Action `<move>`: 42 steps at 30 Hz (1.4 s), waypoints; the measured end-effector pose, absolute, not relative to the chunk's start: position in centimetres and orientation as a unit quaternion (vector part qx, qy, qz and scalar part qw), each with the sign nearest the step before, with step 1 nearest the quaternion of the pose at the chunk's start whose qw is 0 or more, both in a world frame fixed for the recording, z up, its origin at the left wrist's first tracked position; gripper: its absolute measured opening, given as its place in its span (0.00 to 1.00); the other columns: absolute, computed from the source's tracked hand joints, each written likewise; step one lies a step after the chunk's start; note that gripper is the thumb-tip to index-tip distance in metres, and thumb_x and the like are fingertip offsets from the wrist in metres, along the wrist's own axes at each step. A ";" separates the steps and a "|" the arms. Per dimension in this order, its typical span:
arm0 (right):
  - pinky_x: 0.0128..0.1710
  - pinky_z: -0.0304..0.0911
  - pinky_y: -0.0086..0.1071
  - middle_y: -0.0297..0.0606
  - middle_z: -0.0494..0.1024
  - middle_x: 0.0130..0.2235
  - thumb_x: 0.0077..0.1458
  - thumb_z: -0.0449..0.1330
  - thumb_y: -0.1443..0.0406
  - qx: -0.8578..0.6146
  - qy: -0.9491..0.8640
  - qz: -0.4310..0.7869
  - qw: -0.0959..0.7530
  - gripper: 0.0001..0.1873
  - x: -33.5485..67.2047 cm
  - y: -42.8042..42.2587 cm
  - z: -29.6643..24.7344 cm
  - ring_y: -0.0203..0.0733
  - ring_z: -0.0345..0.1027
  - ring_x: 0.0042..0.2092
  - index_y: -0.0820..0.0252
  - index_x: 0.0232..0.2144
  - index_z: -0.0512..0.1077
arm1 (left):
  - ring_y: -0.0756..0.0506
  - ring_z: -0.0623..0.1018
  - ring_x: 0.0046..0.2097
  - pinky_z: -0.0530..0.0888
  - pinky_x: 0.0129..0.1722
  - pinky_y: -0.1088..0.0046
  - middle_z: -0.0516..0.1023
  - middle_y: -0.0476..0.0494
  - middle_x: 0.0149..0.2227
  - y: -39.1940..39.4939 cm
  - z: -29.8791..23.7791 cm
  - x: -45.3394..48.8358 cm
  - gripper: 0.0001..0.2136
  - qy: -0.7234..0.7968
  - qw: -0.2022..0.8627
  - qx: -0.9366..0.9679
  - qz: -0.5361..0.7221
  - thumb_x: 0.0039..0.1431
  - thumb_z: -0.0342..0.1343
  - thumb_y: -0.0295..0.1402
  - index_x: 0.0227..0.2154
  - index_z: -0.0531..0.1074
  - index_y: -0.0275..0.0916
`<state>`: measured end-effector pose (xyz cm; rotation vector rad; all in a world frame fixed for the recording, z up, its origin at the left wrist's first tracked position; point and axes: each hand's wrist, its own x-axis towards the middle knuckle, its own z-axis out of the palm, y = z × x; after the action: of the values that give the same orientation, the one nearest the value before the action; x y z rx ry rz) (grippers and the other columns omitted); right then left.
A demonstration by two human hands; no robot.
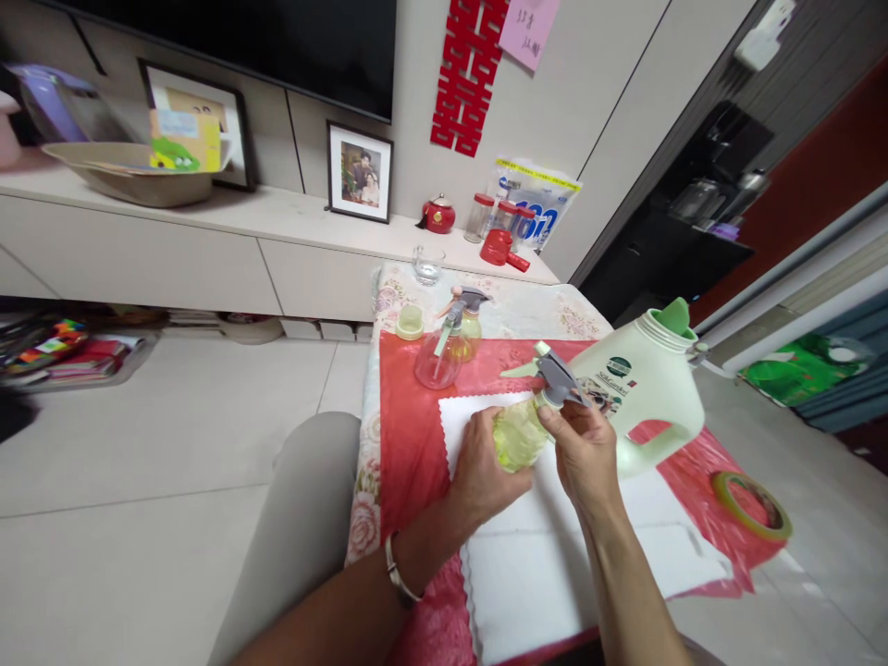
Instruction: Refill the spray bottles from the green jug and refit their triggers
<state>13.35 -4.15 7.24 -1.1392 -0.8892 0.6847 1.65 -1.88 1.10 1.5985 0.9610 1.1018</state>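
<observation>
My left hand (482,472) is wrapped round the body of a translucent yellow-green spray bottle (517,437), tilted over the white mat (527,583). At the neck of that bottle, the fingers of my right hand (586,444) close on the collar of its grey spray head (557,377). A pale green trigger points left from the head. Just beyond my hands stands a large pale green jug (656,375) with a green spout in its mouth. A pink spray bottle (437,365) and a yellow spray bottle (473,331) stand farther back, beside a pale green cap (410,322).
Red plastic sheeting (413,425) covers part of the flowered tablecloth (365,527). A tape roll (725,486) lies at the table's right edge. A glass cup (428,268) is at the far end, near a low cabinet (326,268) with red-lidded jars (478,220) on top.
</observation>
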 end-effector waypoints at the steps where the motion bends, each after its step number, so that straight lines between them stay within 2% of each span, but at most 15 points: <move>1: 0.48 0.67 0.41 0.39 0.81 0.43 0.45 0.73 0.63 -0.507 -0.400 0.314 0.696 0.19 13.3 -4.2 7.2 0.42 0.74 0.43 0.54 0.42 0.79 | 0.35 0.73 0.53 0.72 0.54 0.50 0.71 0.39 0.49 -1.9 1.0 1.7 0.33 0.391 0.468 0.651 0.453 0.39 0.63 0.25 0.52 0.60 0.42; 6: 0.46 0.67 0.42 0.41 0.81 0.44 0.48 0.71 0.58 -0.474 -0.380 0.370 0.703 0.17 13.1 -4.4 7.0 0.45 0.73 0.44 0.55 0.42 0.79 | 0.35 0.73 0.53 0.73 0.53 0.51 0.71 0.38 0.49 -1.8 0.9 1.8 0.34 0.391 0.477 0.642 0.456 0.39 0.63 0.26 0.52 0.60 0.41; 12: 0.40 0.66 0.37 0.35 0.79 0.38 0.39 0.75 0.61 -0.493 -0.355 0.347 0.714 0.23 12.8 -4.0 7.1 0.40 0.71 0.36 0.53 0.41 0.77 | 0.35 0.74 0.52 0.73 0.53 0.52 0.71 0.39 0.49 -2.0 1.0 1.9 0.33 0.389 0.471 0.645 0.459 0.39 0.63 0.26 0.52 0.60 0.42; 15: 0.42 0.67 0.38 0.38 0.79 0.42 0.43 0.73 0.56 -0.484 -0.369 0.383 0.695 0.24 12.7 -4.1 7.1 0.44 0.72 0.40 0.54 0.44 0.77 | 0.36 0.75 0.52 0.74 0.53 0.53 0.72 0.40 0.49 -1.9 0.8 2.0 0.33 0.382 0.478 0.635 0.471 0.39 0.63 0.25 0.51 0.61 0.42; 18: 0.45 0.67 0.41 0.43 0.80 0.44 0.45 0.71 0.52 -0.475 -0.355 0.407 0.695 0.23 12.4 -4.1 6.9 0.48 0.72 0.44 0.56 0.42 0.78 | 0.37 0.75 0.51 0.75 0.52 0.55 0.72 0.42 0.48 -1.7 0.7 2.1 0.32 0.377 0.491 0.620 0.483 0.39 0.64 0.25 0.51 0.61 0.43; 24: 0.41 0.67 0.37 0.38 0.79 0.39 0.42 0.73 0.58 -0.505 -0.317 0.332 0.731 0.24 11.3 -3.8 6.2 0.42 0.72 0.38 0.57 0.42 0.74 | 0.37 0.76 0.51 0.76 0.50 0.55 0.73 0.40 0.48 -1.8 1.2 2.0 0.32 0.387 0.496 0.612 0.479 0.39 0.65 0.25 0.50 0.61 0.42; 28: 0.38 0.66 0.33 0.35 0.78 0.39 0.48 0.70 0.56 -0.507 -0.328 0.317 0.731 0.22 10.7 -3.8 5.9 0.39 0.71 0.37 0.56 0.44 0.73 | 0.35 0.77 0.51 0.75 0.50 0.54 0.74 0.39 0.47 -1.9 1.4 2.1 0.31 0.399 0.487 0.614 0.476 0.40 0.65 0.26 0.50 0.61 0.41; 32: 0.39 0.66 0.34 0.36 0.78 0.40 0.55 0.65 0.53 -0.497 -0.349 0.344 0.716 0.19 10.9 -3.9 6.0 0.41 0.72 0.39 0.55 0.45 0.75 | 0.36 0.76 0.51 0.75 0.51 0.55 0.74 0.39 0.47 -1.8 1.3 2.1 0.32 0.391 0.486 0.612 0.486 0.39 0.65 0.25 0.50 0.61 0.41; 36: 0.41 0.67 0.36 0.38 0.79 0.44 0.52 0.67 0.54 -0.503 -0.345 0.324 0.723 0.18 10.6 -3.8 6.3 0.42 0.72 0.41 0.56 0.43 0.76 | 0.36 0.77 0.51 0.74 0.51 0.54 0.74 0.38 0.47 -1.8 1.4 2.0 0.32 0.392 0.486 0.614 0.483 0.41 0.65 0.26 0.51 0.61 0.40; 42: 0.41 0.67 0.35 0.37 0.79 0.37 0.47 0.70 0.53 -0.560 -0.317 0.204 0.738 0.21 9.4 -3.8 6.2 0.41 0.71 0.39 0.59 0.40 0.75 | 0.35 0.76 0.53 0.74 0.51 0.55 0.74 0.35 0.50 -2.0 1.7 1.7 0.33 0.402 0.478 0.629 0.463 0.43 0.67 0.31 0.52 0.59 0.40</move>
<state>9.39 -3.83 6.19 -1.2288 -0.6963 0.4485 1.74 -2.03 1.71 1.5372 0.9809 1.1300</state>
